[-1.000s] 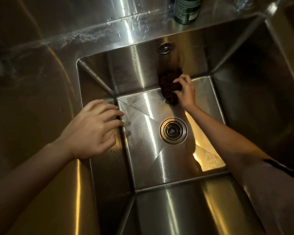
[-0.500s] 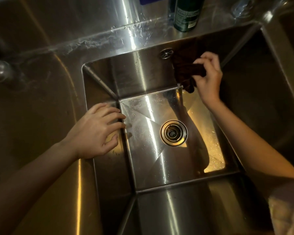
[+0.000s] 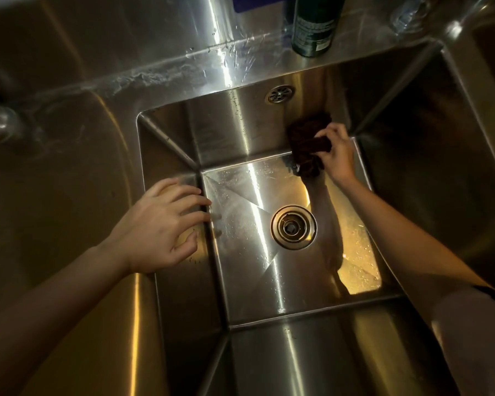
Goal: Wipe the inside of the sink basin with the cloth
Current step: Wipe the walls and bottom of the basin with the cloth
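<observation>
One sink point(image 3: 412, 172) fills the view, a deep steel basin set into a steel desk point(image 3: 55, 172). Wiping is under way, judging by the cloth's place low on the back wall at about one o'clock from the drain point(image 3: 293, 227). Droplets still dot the floor, so the floor and the other walls probably remain, though glare makes this hard to judge. At twelve o'clock a dark bottle point(image 3: 313, 27) stands on the ledge. The left hand point(image 3: 157, 227) rests spread on the rim at nine o'clock, holding nothing. The right hand point(image 3: 337, 155) grips the bunched dark cloth point(image 3: 306, 141), pressing it to the wall.
</observation>
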